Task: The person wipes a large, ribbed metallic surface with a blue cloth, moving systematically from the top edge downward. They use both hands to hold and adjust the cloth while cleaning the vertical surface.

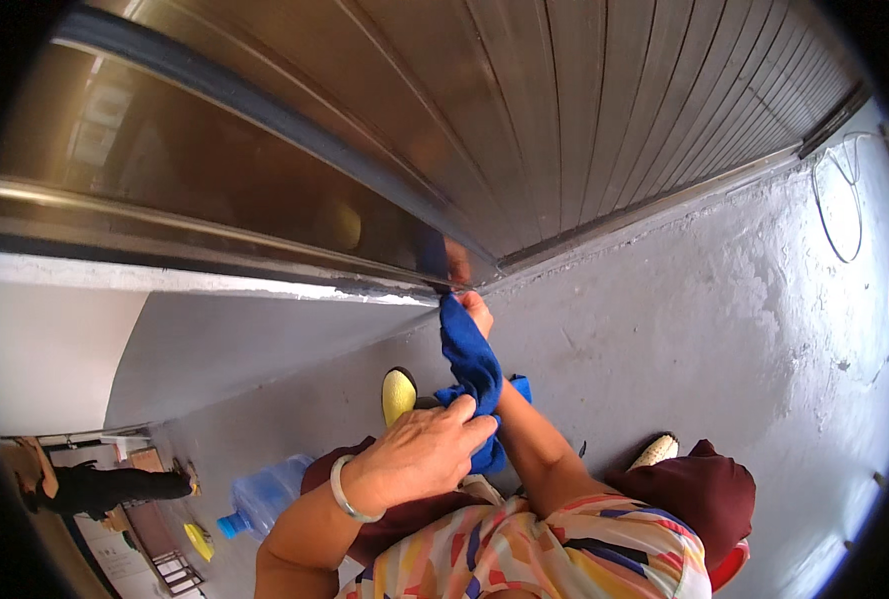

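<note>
A blue cloth (470, 349) stretches between my two hands, its upper end at the bottom corner of a shiny dark metal door frame (295, 240). My right hand (478, 313) is closed on that upper end, against the corner where the frame meets the ribbed metal panel (604, 110); the cloth hides part of its fingers. Closer to my body, my left hand (430, 454), with a pale bangle on the wrist, grips the cloth's lower part. Loose folds hang below and behind my right forearm.
My yellow shoe (399, 394) and a pale shoe (654, 451) are on the grey floor (644, 329). A large clear water bottle (270, 491) lies at lower left, with a person in black (115, 487) beyond. A cable loop (839, 215) is at far right.
</note>
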{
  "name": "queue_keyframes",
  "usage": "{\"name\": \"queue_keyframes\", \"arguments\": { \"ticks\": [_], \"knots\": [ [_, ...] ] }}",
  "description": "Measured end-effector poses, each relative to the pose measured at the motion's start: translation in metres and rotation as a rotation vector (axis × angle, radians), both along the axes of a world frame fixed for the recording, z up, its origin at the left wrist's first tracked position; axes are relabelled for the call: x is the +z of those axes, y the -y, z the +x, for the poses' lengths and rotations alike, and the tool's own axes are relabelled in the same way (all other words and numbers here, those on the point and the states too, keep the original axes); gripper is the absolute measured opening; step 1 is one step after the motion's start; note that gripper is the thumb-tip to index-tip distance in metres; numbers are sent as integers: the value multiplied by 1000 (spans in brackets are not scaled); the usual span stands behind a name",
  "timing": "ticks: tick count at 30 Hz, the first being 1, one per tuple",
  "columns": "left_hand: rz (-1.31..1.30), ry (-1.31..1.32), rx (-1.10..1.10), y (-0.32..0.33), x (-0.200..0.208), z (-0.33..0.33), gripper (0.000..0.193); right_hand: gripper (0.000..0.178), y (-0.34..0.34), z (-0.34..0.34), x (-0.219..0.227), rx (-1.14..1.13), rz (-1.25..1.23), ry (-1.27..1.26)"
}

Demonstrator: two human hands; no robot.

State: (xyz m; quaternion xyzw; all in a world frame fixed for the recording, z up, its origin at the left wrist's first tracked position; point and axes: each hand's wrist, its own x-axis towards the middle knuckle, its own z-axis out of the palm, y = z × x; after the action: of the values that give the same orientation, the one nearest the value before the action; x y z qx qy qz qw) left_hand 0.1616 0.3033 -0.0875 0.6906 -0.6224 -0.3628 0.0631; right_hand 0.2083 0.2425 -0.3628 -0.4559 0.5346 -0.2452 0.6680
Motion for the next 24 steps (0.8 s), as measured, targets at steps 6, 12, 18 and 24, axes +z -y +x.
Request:
{"name": "queue_keyframes", "arguments": {
  "ticks": [6, 12, 18, 24],
  "knots": [
    [-1, 7, -85, 11, -10, 1, 25, 19, 3, -17, 11, 91, -93, 226],
    [129, 13, -132, 24, -7, -13, 36, 25, 21, -23, -7, 94, -109, 107],
    [103, -109, -66, 28, 22, -18, 32, 16, 52, -58, -5, 2, 633, 654],
    [134, -210, -73, 15, 38, -15, 34, 15, 80, -96, 12, 9, 776, 1004]
  ]
}}
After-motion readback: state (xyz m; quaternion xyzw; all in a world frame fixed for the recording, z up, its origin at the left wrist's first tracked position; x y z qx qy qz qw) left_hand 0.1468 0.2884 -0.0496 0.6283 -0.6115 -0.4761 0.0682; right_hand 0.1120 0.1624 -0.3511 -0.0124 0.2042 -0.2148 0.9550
